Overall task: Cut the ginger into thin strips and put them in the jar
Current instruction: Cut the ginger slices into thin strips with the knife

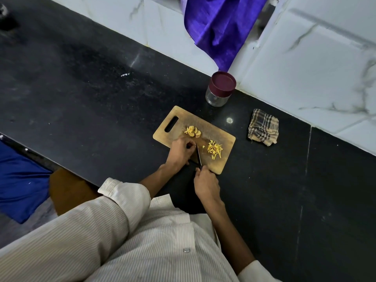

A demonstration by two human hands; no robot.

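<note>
Fingers point(190, 146) beside one knife point(198, 156)

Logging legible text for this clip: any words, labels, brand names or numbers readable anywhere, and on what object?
None can be read.
Jar: maroon lid and clear body, no label visible.
Knife: no marking can be made out on the blade.
Cutting board: plain wood, no print.
Checked cloth: pattern only.
Small white mark on the counter: too small and blurred to tell whether it is text.
</note>
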